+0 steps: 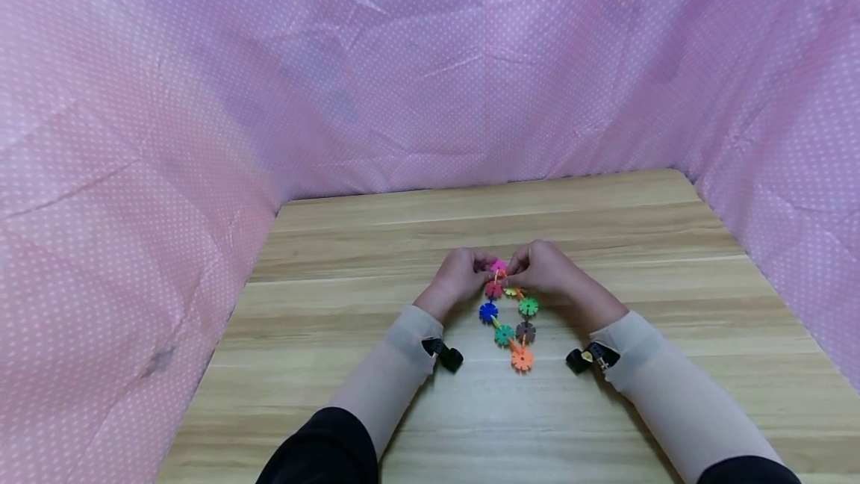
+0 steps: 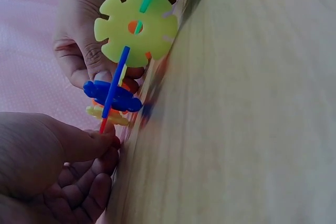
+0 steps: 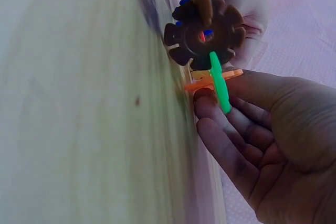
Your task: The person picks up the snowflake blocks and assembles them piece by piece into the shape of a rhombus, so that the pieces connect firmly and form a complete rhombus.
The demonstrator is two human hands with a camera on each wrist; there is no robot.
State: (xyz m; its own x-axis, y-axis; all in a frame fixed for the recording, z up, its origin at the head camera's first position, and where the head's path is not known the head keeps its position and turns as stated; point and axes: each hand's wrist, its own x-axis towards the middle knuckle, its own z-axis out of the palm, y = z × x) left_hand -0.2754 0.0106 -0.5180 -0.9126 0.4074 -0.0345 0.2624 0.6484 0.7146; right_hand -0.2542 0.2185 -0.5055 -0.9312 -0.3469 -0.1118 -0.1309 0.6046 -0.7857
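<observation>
A loop of interlocking notched plastic discs stands between my hands on the table. My left hand [image 1: 460, 272] pinches the loop at its far end, close to a pink disc [image 1: 498, 267] and a red disc [image 1: 493, 289]. Opposite it, my right hand [image 1: 546, 267] pinches the same end, with thumb and finger at an orange disc [image 3: 210, 81] beside a green one [image 3: 219, 82]. Down the left side run a blue disc [image 1: 488, 312] and a teal disc [image 1: 504, 334]. A brown disc [image 1: 526, 332] sits on the right, and another orange disc [image 1: 522, 359] lies nearest me. Fingers partly hide the far joint.
The wood-grain table [image 1: 349, 260] extends around the hands on all sides. Pink dotted cloth [image 1: 430, 66] hangs behind it and along both sides. Each wrist carries a small black camera, such as the left one [image 1: 443, 355].
</observation>
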